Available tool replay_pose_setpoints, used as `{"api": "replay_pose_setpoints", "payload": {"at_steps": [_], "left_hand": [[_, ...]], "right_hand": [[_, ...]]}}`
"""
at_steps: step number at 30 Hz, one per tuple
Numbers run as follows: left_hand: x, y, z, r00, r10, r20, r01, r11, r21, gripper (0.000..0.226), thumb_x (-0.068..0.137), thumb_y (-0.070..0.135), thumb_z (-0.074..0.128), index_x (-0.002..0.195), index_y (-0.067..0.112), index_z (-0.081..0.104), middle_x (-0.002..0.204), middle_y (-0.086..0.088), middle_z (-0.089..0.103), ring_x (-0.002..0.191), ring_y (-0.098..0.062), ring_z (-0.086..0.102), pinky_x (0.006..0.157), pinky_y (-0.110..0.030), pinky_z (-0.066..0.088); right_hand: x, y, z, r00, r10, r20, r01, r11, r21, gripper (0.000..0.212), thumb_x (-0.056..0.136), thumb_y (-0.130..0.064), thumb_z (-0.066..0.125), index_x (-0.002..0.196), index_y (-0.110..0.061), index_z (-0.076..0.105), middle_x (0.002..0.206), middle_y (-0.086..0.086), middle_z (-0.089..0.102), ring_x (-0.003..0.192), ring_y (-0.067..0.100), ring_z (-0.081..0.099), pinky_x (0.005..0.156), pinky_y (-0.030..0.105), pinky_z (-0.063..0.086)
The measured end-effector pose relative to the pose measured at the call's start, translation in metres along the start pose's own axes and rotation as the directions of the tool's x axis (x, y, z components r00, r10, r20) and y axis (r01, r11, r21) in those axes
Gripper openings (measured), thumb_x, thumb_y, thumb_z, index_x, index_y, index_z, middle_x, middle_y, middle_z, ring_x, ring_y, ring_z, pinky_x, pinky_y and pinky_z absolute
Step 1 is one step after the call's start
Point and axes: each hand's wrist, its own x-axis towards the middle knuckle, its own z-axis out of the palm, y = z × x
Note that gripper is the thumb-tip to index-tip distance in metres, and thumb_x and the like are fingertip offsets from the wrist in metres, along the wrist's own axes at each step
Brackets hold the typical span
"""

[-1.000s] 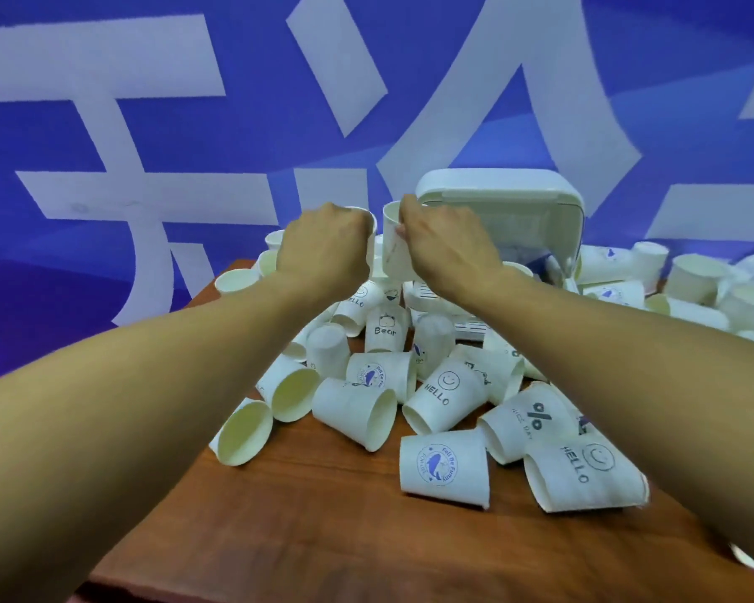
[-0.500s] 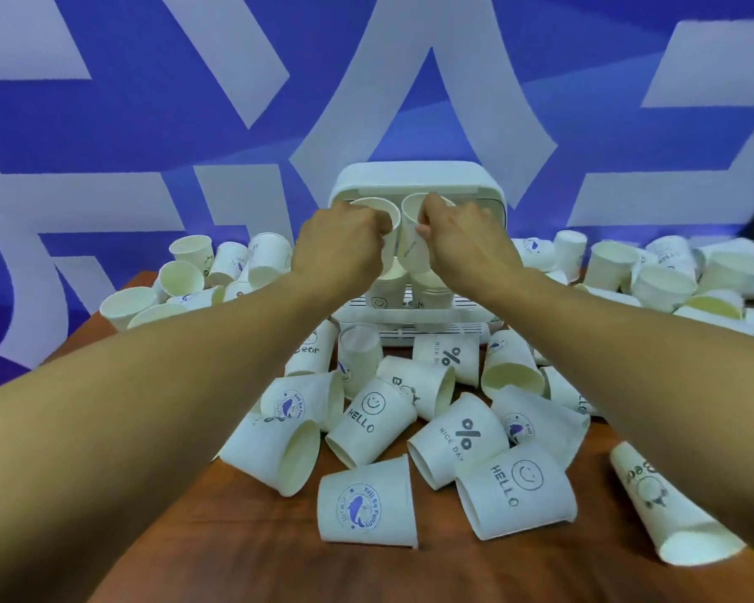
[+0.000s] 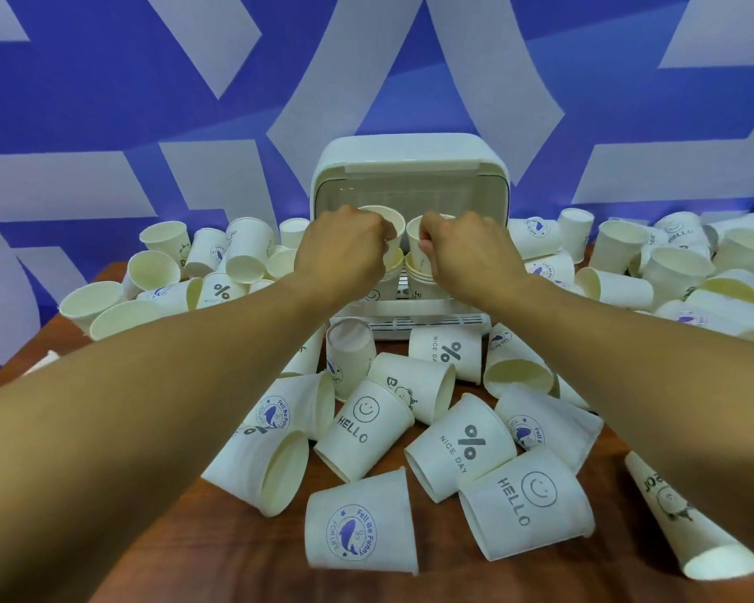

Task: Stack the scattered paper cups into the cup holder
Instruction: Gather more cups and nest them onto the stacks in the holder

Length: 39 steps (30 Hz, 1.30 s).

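While both bare arms reach forward over the bench (image 3: pixel 179 563), the left hand (image 3: pixel 340 252) is curled round a white paper cup (image 3: pixel 387 218) at the open front of the cup holder (image 3: pixel 410 163). The right hand (image 3: pixel 469 250) pinches a second cup (image 3: pixel 413 238) just beside the first. Both held cups stand upright with their mouths up. Each is over a nested stack inside the holder, the left stack (image 3: pixel 395 266) and the right stack (image 3: pixel 416 273) sitting side by side. Whether the held cups already touch the stacks below cannot be told, since the fingers cover the joins.

The holder is a white rounded box with its lid raised. It stands at the back middle of the brown wooden bench, against a blue and white wall (image 3: pixel 105 80).

Loose cups lie all round it. In front, a heap lies between the forearms, with a whale-print cup (image 3: pixel 360 526) nearest the camera, a HELLO cup (image 3: pixel 527 509) to its right and a NICE DAY cup (image 3: pixel 458 446) just behind those two. More cups crowd the back left pile (image 3: pixel 157 272) and the back right pile (image 3: pixel 671 263), some upright and some tipped on their sides.
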Motion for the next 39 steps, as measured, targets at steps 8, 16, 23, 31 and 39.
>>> {"api": "replay_pose_setpoints", "payload": {"at_steps": [8,16,23,31,39], "left_hand": [[-0.001,0.0,0.009,0.967,-0.001,0.253,-0.006,1.0,0.023,0.018,0.092,0.021,0.058,0.098,0.025,0.074,0.078,-0.007,0.054,0.069,-0.033,0.051,0.061,-0.035,0.035],[0.0,0.001,0.015,0.967,0.014,0.254,-0.018,1.0,0.01,0.017,0.091,0.019,0.06,0.091,0.026,0.075,0.079,-0.006,0.057,0.07,-0.028,0.047,0.062,-0.033,0.035],[-0.003,0.007,0.016,0.97,-0.021,0.244,0.009,0.999,0.048,0.02,0.088,0.014,0.057,0.074,0.027,0.061,0.077,-0.009,0.056,0.07,-0.03,0.047,0.061,-0.034,0.033],[-0.008,0.001,0.018,0.969,0.053,0.243,-0.07,0.996,0.062,0.015,0.089,0.014,0.063,0.104,0.012,0.068,0.099,-0.014,0.067,0.079,-0.032,0.058,0.071,-0.041,0.052],[-0.028,-0.009,-0.007,0.995,-0.014,0.095,0.019,0.999,-0.05,0.039,0.09,0.037,0.066,0.125,0.019,0.063,0.123,-0.004,0.066,0.104,-0.028,0.063,0.085,-0.036,0.049]], "right_hand": [[-0.001,-0.002,0.016,0.991,0.032,0.133,-0.047,0.992,0.113,0.022,0.098,-0.038,0.052,0.108,-0.024,0.066,0.098,0.015,0.066,0.088,0.037,0.06,0.065,0.033,0.038],[-0.005,-0.004,0.017,0.985,0.039,0.166,-0.065,0.986,0.154,0.022,0.097,-0.037,0.054,0.089,-0.022,0.068,0.084,0.009,0.065,0.071,0.027,0.048,0.065,0.031,0.035],[-0.003,-0.009,0.021,0.987,0.04,0.155,-0.061,0.989,0.131,0.022,0.095,-0.035,0.054,0.09,-0.02,0.069,0.083,0.011,0.065,0.079,0.033,0.057,0.062,0.032,0.035],[-0.005,-0.007,0.018,0.972,0.041,0.231,-0.079,0.984,0.158,0.02,0.092,-0.039,0.061,0.081,-0.025,0.052,0.083,0.007,0.063,0.077,0.029,0.058,0.061,0.03,0.038],[-0.01,-0.023,-0.009,0.994,0.013,0.106,-0.035,0.979,0.202,0.029,0.089,-0.03,0.062,0.116,-0.021,0.058,0.104,0.003,0.069,0.09,0.026,0.064,0.076,0.041,0.056]]}}
